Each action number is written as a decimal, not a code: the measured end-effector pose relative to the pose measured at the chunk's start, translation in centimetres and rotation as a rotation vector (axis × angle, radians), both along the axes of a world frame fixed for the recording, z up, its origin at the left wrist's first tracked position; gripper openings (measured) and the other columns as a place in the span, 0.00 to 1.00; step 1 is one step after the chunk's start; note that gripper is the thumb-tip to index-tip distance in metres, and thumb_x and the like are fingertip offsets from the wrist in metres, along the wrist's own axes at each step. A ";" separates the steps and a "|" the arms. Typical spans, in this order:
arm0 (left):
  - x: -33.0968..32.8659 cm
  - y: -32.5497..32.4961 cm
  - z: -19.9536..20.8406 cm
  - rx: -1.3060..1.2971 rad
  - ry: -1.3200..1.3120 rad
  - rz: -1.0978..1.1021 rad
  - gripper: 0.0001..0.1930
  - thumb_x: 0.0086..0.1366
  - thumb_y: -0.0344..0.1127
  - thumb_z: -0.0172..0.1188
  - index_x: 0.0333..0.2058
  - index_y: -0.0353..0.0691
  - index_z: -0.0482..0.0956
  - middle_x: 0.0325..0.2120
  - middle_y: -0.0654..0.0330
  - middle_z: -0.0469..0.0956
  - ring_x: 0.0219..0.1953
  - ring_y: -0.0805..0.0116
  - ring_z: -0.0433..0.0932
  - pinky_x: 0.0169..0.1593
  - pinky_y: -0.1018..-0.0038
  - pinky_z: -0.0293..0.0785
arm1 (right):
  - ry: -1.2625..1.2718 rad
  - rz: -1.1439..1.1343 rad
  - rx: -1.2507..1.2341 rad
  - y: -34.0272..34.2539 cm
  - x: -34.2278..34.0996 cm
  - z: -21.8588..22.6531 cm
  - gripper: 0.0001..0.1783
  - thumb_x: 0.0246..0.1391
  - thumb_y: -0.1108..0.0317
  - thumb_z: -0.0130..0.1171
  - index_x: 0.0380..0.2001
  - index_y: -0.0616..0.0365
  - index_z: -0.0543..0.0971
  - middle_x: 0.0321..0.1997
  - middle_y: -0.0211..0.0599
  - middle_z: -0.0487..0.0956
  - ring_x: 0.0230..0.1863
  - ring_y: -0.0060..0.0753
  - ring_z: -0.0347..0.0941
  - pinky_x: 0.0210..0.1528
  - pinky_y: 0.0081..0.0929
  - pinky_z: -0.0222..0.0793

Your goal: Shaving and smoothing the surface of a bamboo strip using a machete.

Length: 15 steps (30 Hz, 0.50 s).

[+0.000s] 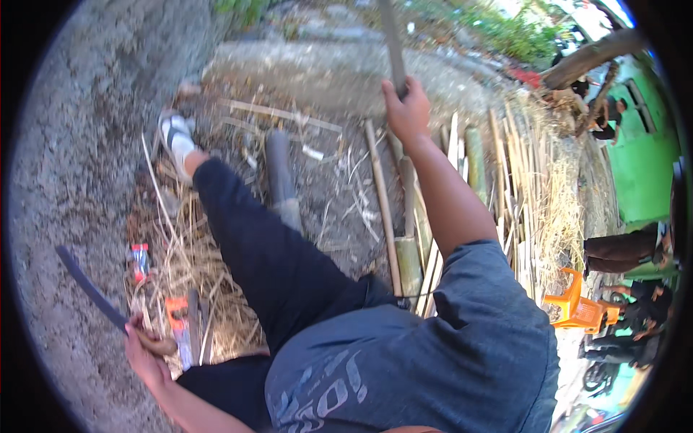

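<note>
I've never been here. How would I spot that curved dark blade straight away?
Start at the outstretched black trouser leg, then down-left to the left hand. It holds a brown handle with the curved dark blade reaching up and leftward. That bend sets it apart from the straight grey piece in the right hand.

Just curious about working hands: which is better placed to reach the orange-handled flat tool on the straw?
Probably the left hand: it appears beside the orange-handled flat tool, though holding a curved dark blade by its tan handle. The right hand, gripping a long grey strip, appears farther off.
</note>
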<state>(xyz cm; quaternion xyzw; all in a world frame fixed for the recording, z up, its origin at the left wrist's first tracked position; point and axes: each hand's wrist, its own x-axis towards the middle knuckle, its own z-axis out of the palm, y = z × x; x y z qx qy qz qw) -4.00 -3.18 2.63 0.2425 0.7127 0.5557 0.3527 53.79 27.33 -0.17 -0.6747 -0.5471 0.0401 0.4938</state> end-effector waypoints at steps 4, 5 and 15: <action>-1.0 -0.5 0.1 0.103 -0.009 0.024 0.20 0.74 0.48 0.49 0.49 0.37 0.75 0.42 0.61 0.77 0.32 0.79 0.70 0.38 0.79 0.68 | 0.004 0.215 0.378 4.2 -5.4 14.5 0.21 0.63 0.51 0.53 0.45 0.61 0.75 0.33 0.51 0.79 0.33 0.51 0.77 0.38 0.43 0.72; -1.1 -0.3 0.1 0.132 -0.016 0.009 0.20 0.74 0.48 0.49 0.49 0.37 0.75 0.42 0.61 0.77 0.32 0.79 0.70 0.38 0.79 0.68 | -0.003 0.286 0.463 5.2 -6.5 17.5 0.22 0.65 0.50 0.50 0.47 0.60 0.73 0.34 0.50 0.79 0.31 0.49 0.77 0.36 0.43 0.72; -1.9 -2.0 4.0 0.299 0.062 0.091 0.19 0.73 0.47 0.48 0.42 0.36 0.78 0.41 0.56 0.80 0.43 0.68 0.75 0.49 0.69 0.70 | 1.064 1.000 0.729 3.5 -27.3 27.0 0.20 0.71 0.50 0.37 0.50 0.55 0.66 0.22 0.28 0.66 0.16 0.21 0.61 0.16 0.23 0.62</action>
